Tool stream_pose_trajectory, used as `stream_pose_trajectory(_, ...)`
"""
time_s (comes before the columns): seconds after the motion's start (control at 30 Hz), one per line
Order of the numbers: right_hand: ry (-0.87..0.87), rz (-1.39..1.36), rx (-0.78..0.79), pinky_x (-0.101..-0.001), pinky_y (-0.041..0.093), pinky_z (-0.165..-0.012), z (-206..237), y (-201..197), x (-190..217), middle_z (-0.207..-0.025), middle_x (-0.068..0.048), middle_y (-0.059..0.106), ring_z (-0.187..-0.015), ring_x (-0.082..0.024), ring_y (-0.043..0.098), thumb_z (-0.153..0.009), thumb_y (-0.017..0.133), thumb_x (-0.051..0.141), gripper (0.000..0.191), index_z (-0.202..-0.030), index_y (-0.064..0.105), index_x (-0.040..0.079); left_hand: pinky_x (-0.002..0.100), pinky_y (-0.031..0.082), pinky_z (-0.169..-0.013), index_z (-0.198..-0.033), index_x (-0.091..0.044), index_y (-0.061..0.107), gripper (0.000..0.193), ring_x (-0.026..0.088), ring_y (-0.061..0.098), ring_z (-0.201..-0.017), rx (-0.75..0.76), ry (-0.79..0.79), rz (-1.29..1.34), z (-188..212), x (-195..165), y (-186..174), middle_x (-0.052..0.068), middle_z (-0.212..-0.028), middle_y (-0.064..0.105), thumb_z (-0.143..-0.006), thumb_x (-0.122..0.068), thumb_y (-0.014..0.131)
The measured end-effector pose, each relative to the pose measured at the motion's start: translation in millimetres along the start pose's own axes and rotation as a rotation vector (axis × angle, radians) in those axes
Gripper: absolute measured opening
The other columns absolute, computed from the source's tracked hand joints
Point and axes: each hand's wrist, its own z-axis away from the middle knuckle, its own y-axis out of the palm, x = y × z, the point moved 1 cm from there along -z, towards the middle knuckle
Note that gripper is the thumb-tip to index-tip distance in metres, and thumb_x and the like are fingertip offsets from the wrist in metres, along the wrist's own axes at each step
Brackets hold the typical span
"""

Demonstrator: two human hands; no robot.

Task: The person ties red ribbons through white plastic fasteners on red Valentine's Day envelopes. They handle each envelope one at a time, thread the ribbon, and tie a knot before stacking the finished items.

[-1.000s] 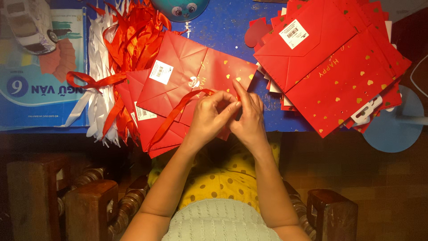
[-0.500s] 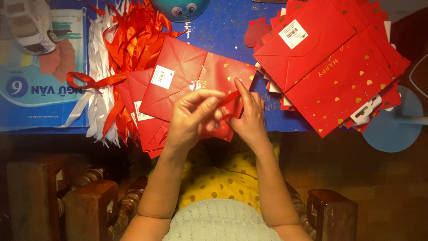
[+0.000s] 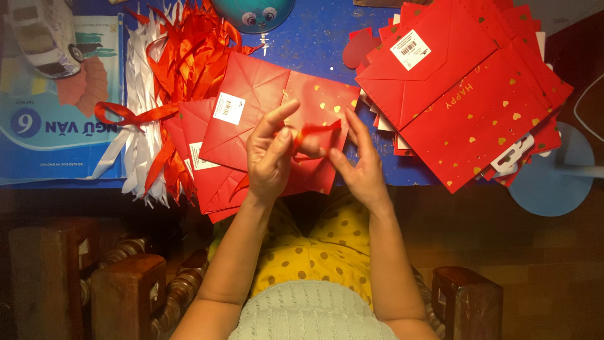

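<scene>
Both hands pinch one red ribbon between them: left hand grasping one end, right hand the other, above a red paper bag.

Bare blue counter shows only at the far edge's middle, a narrow lane between the ribbon heap on the left and the bag stack on the right. Flat bags cover the near edge under the hands.
</scene>
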Motion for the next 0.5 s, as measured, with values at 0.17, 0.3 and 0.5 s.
stream_pose_trajectory(0.17, -0.022, -0.074, -0.079, -0.0366, 0.047, -0.115, -4, 3, -10, -0.151, -0.015, 0.056, -0.133, -0.021, 0.06, -0.105, 0.064, 0.007, 0.059, -0.158, 0.039, 0.003, 0.032, 0.053, -0.064, -0.137, -0.004, 0.066, 0.034, 0.018, 0.063, -0.07, -0.008, -0.098, -0.596, -4, -8, -3, 0.015, -0.092, 0.074, -0.106, -0.012, 0.055)
stream_pose_trajectory(0.3, 0.008, 0.148, -0.161, -0.032, 0.052, -0.107, -4, 5, -13, -0.137, -0.015, 0.067, -0.121, -0.019, 0.067, -0.098, 0.064, -0.002, 0.055, -0.151, 0.048, 0.002, 0.04, 0.053, -0.072, -0.118, -0.012, 0.074, 0.021, 0.028, 0.069, -0.077, -0.031, 0.223, -1.466, -20, -4, 2, 0.011, -0.088, 0.074, -0.097, -0.013, 0.072)
stream_pose_trajectory(0.5, -0.021, -0.159, -0.154, -0.0329, 0.048, -0.113, -5, 6, -15, -0.144, -0.019, 0.062, -0.131, -0.022, 0.061, -0.103, 0.05, -0.013, 0.059, -0.158, 0.036, 0.002, 0.04, 0.053, -0.078, -0.117, -0.014, 0.074, 0.028, 0.03, 0.065, -0.092, 0.074, 0.232, -1.42, -26, 11, 9, 0.009, -0.095, 0.069, -0.089, -0.014, 0.078)
